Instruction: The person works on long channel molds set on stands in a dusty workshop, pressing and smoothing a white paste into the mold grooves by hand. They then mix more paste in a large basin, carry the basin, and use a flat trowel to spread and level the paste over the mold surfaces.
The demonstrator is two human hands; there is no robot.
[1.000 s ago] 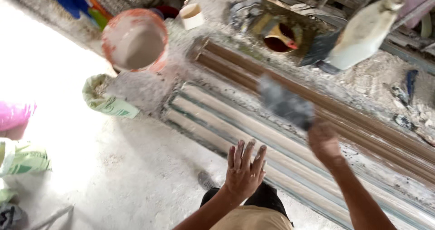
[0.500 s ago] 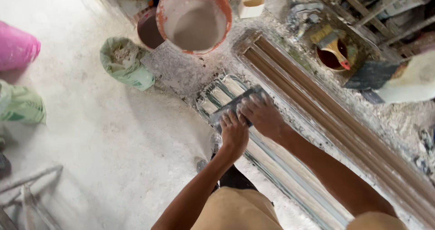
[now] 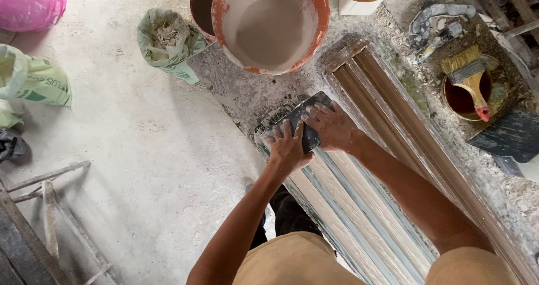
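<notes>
Here, one long ribbed moulding form (image 3: 359,206), pale and plaster-streaked, lies on the floor beside a brown one (image 3: 415,139). One dark flat scraper (image 3: 300,125) rests on its near end. Left hand (image 3: 287,147) and right hand (image 3: 334,128), fingers spread, press flat on the scraper, side by side.

Bright, even daylight | pale floor (image 3: 140,150) nearly washed out at left | soft shadows | sharp focus | slight wide-angle stretching at edges
</notes>
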